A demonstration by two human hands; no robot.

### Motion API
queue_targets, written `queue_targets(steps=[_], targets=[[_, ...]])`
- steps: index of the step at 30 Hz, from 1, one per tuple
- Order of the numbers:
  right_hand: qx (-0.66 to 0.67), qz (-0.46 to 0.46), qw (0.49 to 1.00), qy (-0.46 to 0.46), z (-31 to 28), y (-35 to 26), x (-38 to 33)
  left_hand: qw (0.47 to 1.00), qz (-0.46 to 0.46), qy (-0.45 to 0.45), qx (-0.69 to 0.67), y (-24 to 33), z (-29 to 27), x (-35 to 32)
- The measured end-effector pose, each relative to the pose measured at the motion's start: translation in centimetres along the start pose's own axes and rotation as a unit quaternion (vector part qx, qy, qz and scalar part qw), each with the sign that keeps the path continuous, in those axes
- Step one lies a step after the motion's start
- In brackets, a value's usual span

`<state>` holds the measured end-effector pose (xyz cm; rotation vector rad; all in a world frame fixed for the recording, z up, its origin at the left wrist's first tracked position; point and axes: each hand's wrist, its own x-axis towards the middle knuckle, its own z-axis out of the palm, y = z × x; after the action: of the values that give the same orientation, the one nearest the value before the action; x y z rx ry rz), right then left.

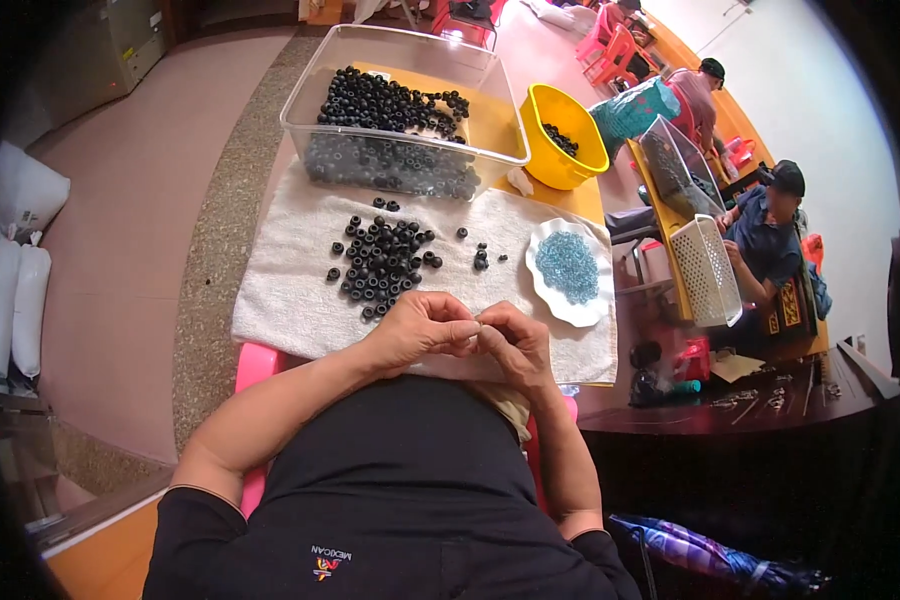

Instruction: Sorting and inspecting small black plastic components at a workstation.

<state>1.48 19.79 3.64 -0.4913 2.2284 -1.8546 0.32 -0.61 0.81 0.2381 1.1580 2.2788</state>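
Both hands meet over the near edge of a white towel [285, 270]. My left hand [425, 325] is closed in a pinch, thumb against the fingers. Close against it, my right hand [515, 340] pinches too, fingertips touching the left's. Whatever lies between the fingertips is too small to make out. Just beyond my left hand spreads a loose pile of round black beads [385, 255] with holes. A few more black beads [481, 260] lie apart, to the right of the pile. Right of these, a white scalloped plate [543, 290] holds small clear-blue pieces [567, 265].
A clear plastic bin [510, 120] of black beads stands at the back of the table. Beside it is a yellow tub [560, 170] with more beads. Two people work at tables on the right, near a white perforated basket [707, 270]. White sacks [30, 310] stand at far left.
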Motion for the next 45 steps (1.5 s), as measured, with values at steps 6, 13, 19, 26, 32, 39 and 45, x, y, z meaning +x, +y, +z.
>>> queue_targets(steps=[6,13,19,26,32,39,45], targets=[[-0.026,0.000,0.999,0.019,-0.2,0.4,0.0,1.000,0.015,0.002,0.011,0.0,0.2,0.0],[-0.050,0.016,0.999,-0.004,-0.4,-0.7,0.0,1.000,0.010,-0.001,0.016,0.0,0.1,0.0],[-0.091,-0.014,0.995,-0.026,-0.5,-1.2,0.1,0.999,0.006,-0.022,0.024,0.0,-0.2,0.0],[-0.079,0.003,0.997,-0.025,-0.7,-1.2,0.1,1.000,0.001,-0.028,-0.009,0.0,-0.1,0.1],[-0.088,0.006,0.995,-0.045,-0.8,-1.8,-0.1,0.999,-0.018,-0.033,0.005,0.2,-0.1,-0.1],[-0.233,-0.087,0.967,-0.060,-0.3,-2.1,0.1,0.999,-0.023,0.001,-0.045,-0.1,-0.3,0.1],[-0.261,-0.125,0.957,-0.038,0.0,-2.0,0.0,0.998,-0.007,0.023,-0.050,0.0,0.0,0.1]])
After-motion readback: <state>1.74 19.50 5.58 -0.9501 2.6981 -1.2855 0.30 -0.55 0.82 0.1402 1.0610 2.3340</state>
